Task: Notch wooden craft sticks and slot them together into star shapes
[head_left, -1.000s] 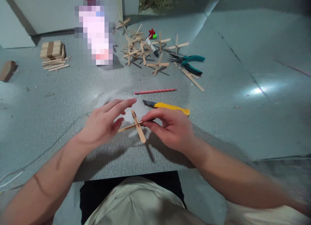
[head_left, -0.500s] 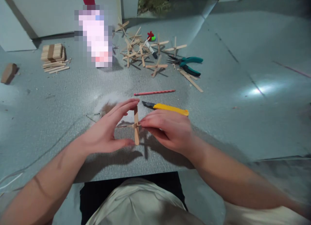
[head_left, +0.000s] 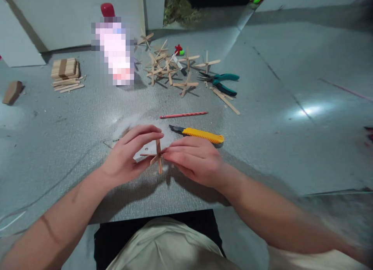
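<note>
Between my hands is a cross of wooden craft sticks, held a little above the table. The fingertips of my left hand curl over the top of its upright stick, with the thumb lower down, partly behind the cross. My right hand pinches the cross near its centre from the right; the exact contact is hidden by the fingers. Just beyond the right hand lies a yellow utility knife, blade end to the left. A red pencil rests behind it.
Several finished stick crosses stand farther back, near a glue tube and teal-handled pliers. At the left are a banded stack of craft sticks and a brown block. A blurred red-capped bottle stands behind.
The cross has turned between my hands, so a short arm now points toward the lower left. My left thumb has moved up and behind it. The view has tipped slightly.
</note>
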Action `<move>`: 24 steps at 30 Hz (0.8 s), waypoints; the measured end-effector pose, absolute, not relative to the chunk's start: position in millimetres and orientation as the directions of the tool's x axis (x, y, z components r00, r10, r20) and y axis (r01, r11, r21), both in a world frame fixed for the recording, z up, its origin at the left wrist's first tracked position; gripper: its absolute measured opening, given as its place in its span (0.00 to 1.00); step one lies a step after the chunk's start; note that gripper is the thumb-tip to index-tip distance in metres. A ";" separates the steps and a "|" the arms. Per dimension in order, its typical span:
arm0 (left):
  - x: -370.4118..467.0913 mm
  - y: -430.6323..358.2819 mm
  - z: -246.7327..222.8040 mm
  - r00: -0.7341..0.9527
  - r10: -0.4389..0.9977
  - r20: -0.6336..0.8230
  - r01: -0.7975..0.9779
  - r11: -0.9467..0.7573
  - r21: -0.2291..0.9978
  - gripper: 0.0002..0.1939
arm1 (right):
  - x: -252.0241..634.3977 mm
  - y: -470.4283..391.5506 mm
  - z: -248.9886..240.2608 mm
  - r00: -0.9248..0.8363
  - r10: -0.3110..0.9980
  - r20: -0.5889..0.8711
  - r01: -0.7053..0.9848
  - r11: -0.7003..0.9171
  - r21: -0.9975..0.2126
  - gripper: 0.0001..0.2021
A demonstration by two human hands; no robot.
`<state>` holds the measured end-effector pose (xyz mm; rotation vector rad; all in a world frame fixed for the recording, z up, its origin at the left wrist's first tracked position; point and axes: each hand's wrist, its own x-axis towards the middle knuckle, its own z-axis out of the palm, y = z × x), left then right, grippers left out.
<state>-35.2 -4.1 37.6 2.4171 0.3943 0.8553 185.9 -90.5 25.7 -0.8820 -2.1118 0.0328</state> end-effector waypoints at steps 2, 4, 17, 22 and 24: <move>-35.0 -4.3 37.5 0.754 0.428 0.498 0.090 -0.818 0.567 0.23 | 186.3 -91.1 26.3 -0.415 0.600 0.683 0.574 0.756 -0.315 0.08; -35.5 -4.0 36.2 0.753 0.427 0.501 0.091 -0.822 0.563 0.24 | 186.9 -91.8 26.8 -0.420 0.598 0.682 0.576 0.757 -0.309 0.08; -45.1 11.1 24.9 0.699 0.541 0.468 0.220 -0.786 0.578 0.34 | 190.3 -77.8 26.1 -0.398 0.613 0.682 0.717 0.672 -0.186 0.10; -53.6 22.1 24.8 0.626 0.608 0.489 0.256 -0.752 0.607 0.29 | 203.3 -51.4 32.8 -0.335 0.704 0.626 0.800 0.564 -0.205 0.10; -55.6 23.7 25.4 0.603 0.630 0.489 0.270 -0.738 0.619 0.28 | 214.5 -33.4 35.9 -0.304 0.723 0.621 0.840 0.510 -0.183 0.10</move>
